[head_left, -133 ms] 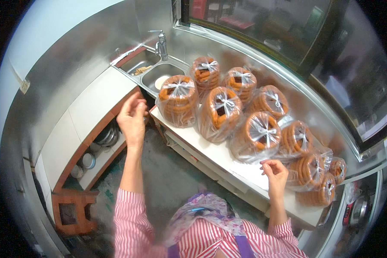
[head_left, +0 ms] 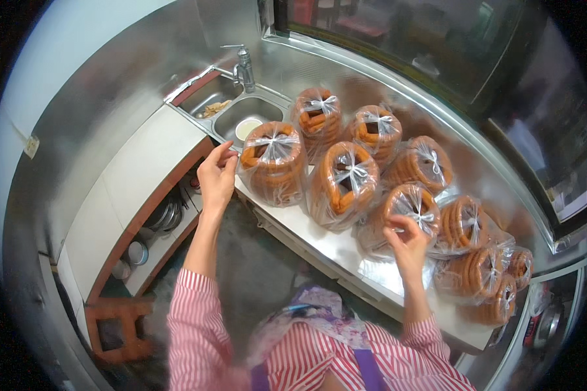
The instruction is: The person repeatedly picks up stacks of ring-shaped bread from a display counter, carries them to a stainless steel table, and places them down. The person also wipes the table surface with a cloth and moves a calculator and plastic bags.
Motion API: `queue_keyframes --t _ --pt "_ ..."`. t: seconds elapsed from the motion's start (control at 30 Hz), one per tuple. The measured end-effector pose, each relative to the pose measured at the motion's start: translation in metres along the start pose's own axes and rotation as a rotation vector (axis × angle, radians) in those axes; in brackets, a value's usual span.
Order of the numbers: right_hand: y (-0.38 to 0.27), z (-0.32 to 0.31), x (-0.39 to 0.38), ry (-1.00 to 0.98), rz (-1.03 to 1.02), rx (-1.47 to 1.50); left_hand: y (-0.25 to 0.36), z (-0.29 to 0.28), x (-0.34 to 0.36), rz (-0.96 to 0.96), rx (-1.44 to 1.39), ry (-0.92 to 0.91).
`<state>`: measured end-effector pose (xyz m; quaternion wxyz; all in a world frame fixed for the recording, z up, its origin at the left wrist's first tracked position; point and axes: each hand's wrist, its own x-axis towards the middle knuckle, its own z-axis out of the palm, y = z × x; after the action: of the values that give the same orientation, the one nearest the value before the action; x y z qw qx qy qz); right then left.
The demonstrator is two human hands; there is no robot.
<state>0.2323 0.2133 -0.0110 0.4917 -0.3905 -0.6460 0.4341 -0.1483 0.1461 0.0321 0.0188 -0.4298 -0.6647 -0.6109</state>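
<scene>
Right hand's up on a bag now, so you're at its knot, looks like

Your right hand was down at the counter; now it overlaps the front bag of rings at its 12 o'clock, thumb and forefinger curled close. Left hand crept nearer the leftmost bag at its 3 o'clock, fingers bunched. Can't tell if either's pinching.
</scene>
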Motion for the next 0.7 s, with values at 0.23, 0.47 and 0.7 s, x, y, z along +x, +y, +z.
queue_keyframes --t 0.23,0.47,0.7 --pt "0.05 0.054 0.055 -0.111 -0.092 -0.523 -0.062 0.07 0.018 0.404 0.586 -0.827" --pt "0.085 0.105 0.075 -0.215 -0.093 -1.037 -0.116 0.101 0.056 0.909 0.593 -1.078" --pt "0.1 0.125 0.097 0.028 -0.125 -1.17 -0.154 0.122 0.085 0.866 0.295 -1.234"
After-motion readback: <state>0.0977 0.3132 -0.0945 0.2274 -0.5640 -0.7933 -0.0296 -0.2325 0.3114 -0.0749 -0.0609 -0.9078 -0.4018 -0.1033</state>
